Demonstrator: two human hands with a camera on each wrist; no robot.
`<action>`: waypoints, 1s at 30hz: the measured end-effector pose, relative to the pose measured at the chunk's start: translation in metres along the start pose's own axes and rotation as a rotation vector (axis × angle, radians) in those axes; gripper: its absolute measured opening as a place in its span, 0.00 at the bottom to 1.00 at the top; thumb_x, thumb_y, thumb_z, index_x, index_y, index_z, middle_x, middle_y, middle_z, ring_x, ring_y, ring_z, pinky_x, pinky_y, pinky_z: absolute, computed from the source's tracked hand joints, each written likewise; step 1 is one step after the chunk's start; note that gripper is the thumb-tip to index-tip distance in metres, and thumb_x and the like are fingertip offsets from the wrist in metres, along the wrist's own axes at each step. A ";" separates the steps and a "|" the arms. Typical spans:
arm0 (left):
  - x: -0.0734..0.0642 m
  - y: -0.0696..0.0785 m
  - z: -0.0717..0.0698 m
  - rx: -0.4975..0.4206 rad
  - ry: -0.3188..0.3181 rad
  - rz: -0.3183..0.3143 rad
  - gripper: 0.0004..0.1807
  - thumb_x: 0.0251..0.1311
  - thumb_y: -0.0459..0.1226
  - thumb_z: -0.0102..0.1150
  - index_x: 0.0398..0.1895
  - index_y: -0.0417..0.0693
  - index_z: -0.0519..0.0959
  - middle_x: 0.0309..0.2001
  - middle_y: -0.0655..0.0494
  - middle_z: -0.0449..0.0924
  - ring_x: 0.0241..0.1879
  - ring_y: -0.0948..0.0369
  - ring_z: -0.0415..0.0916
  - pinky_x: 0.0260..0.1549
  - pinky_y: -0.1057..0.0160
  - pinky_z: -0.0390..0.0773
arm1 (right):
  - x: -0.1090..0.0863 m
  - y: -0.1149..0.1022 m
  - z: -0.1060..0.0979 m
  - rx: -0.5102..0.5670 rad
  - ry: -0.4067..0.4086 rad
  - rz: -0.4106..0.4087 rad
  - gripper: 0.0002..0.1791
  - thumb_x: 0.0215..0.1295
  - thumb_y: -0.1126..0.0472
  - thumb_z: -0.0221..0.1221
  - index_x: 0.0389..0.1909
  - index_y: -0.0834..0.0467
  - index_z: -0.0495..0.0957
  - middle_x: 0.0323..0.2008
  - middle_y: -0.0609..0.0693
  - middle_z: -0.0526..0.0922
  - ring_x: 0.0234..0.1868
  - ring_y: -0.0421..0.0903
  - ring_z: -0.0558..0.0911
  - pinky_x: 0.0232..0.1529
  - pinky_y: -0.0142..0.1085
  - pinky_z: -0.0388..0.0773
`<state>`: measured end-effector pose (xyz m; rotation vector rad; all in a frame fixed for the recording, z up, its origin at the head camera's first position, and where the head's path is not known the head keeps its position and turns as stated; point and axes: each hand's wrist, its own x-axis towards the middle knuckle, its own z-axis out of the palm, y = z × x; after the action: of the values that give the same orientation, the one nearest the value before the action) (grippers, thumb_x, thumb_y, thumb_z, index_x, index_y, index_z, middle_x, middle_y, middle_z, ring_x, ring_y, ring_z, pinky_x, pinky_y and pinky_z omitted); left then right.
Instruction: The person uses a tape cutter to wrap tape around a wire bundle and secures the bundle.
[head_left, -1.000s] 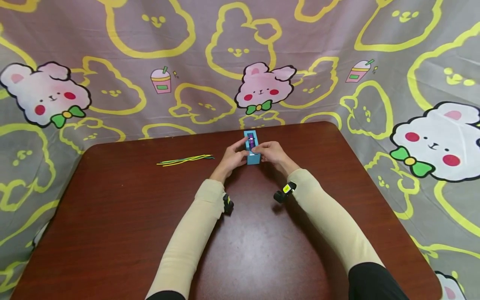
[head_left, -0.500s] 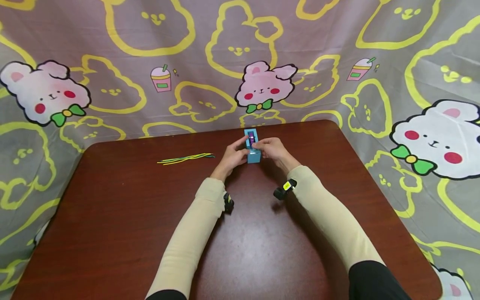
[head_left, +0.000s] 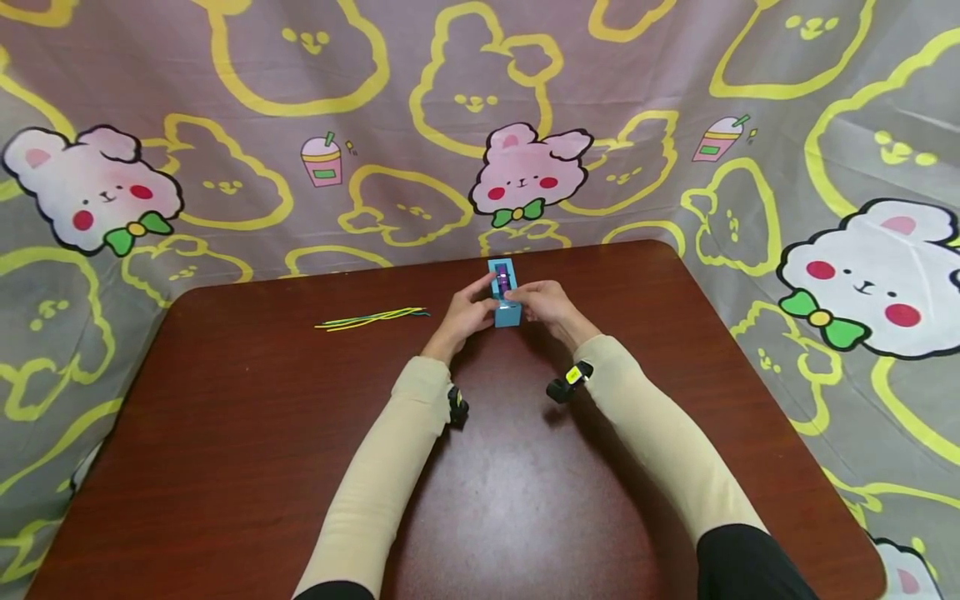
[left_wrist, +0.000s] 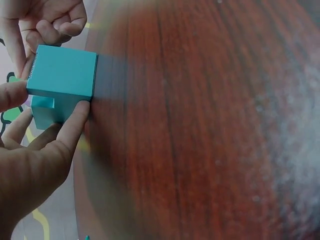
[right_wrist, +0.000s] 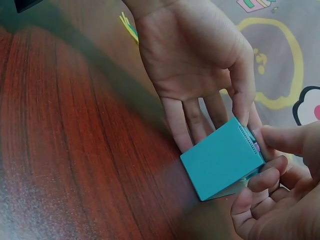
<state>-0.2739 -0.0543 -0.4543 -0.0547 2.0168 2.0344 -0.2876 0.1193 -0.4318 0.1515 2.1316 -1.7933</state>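
While little has shifted over the last second, these are the details I can read off the views.

Box: the small teal box (head_left: 507,300) stands on the far middle of the desk (head_left: 225,433), between my two hands, in the same spot as a second ago; only my right fingers have crept a touch along its top.

Slot: from the head view I see a purple strip (head_left: 502,277) with a bright spot set into the box's upper face; what it is I cannot tell.

Left grip: my left hand (head_left: 467,315) is clamped on the box, thumb on one side and fingers pressed to the other, as it was half a second back.

Right grip: my right hand (head_left: 546,304) pinches at the box's top edge with thumb and forefinger, the other fingers curled under.

Meaning: I judge the work is a slow fiddle at the top of the box, with the box held steady and not being carried anywhere.

Left wrist view: it shows the plain teal side of the box (left_wrist: 62,75) and a step in its lower part, hidden from the head.

Right wrist view: it shows a row of fine teeth along the box's top edge (right_wrist: 250,142).

Strips: thin yellow and green strips (head_left: 371,318) lie well apart to my left, untouched.

Backdrop: a bunny-print cloth (head_left: 225,125) hangs behind the desk.
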 end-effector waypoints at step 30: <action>-0.001 0.000 0.000 0.041 -0.018 0.017 0.33 0.70 0.32 0.55 0.75 0.64 0.66 0.77 0.50 0.56 0.63 0.51 0.72 0.57 0.49 0.75 | -0.008 0.006 0.000 0.029 0.007 0.002 0.13 0.66 0.61 0.66 0.43 0.68 0.85 0.21 0.48 0.70 0.21 0.42 0.67 0.31 0.36 0.68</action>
<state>-0.2726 -0.0550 -0.4542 -0.0112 2.0537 1.9959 -0.2780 0.1215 -0.4346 0.1673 2.1100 -1.8264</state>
